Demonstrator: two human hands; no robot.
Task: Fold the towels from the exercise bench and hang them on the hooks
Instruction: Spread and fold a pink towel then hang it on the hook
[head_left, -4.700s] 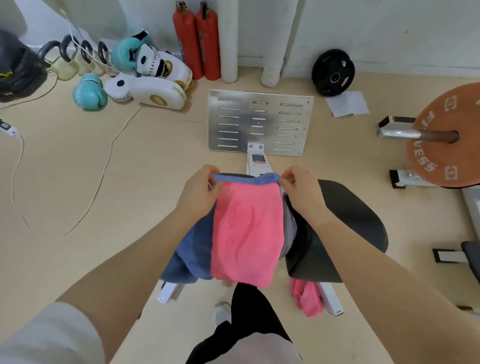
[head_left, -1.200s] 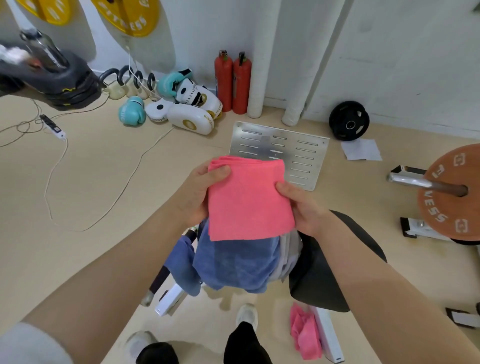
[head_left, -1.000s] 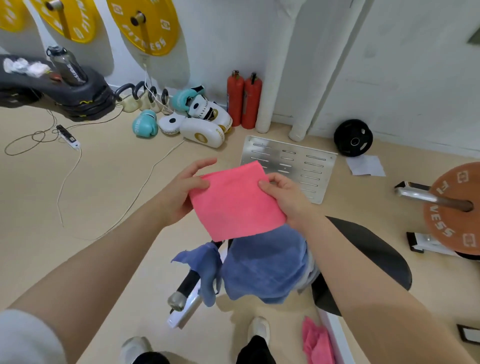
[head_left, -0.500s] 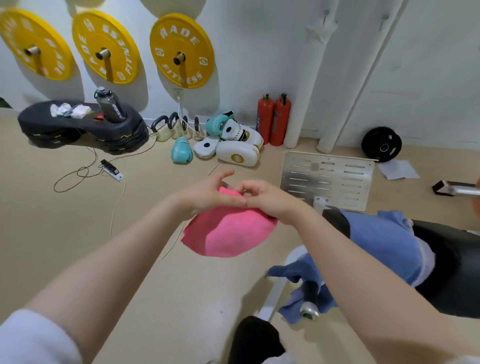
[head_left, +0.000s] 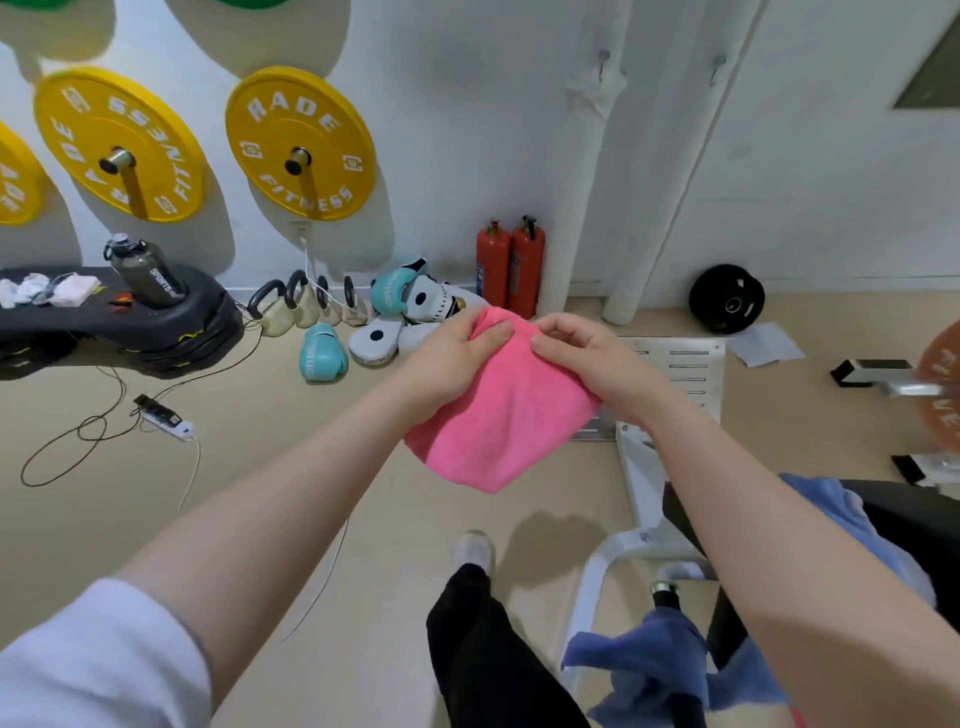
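The folded pink towel (head_left: 501, 415) hangs in the air between the 2 hands, above the floor. The left hand (head_left: 457, 348) and right hand (head_left: 587, 358) each pinch its upper edge with curled fingers.

Pink towel (head_left: 498, 421) fuzzy matt cloth; blue towel (head_left: 649, 670) soft cloth; perforated plate (head_left: 675, 374) brushed metal.

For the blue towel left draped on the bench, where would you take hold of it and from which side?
Probably the bunched blue towel corner hanging off the bench's near end: it dangles free, so fingers could pinch it from below or the front. For now, the left hand and right hand both grip the folded pink towel.
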